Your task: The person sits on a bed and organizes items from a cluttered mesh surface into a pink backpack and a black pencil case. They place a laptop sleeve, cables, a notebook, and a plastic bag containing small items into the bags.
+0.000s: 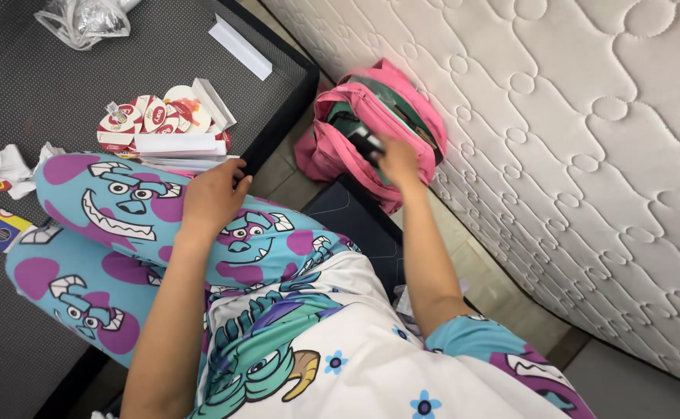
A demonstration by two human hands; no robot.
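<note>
Your right hand (397,161), fingers clamped on a small dark object (365,141) at the pink backpack (340,124) mouth, could snag it there; left hand (214,194) rests loosely curled, empty, well left of the backpack.

Person wears turquoise trousers (123,233) printed with purple spots and horned cartoon monster faces; white short-sleeved top (332,349) with matching monster print, small blue flowers.

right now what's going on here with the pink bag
A person sits with patterned blue pyjama legs folded up. Their right hand reaches into the open pink bag lying between the dark mat and a quilted mattress, fingers on a dark object at its mouth. The left hand rests on the knee, beside a pile of round red-and-white lids.
</note>
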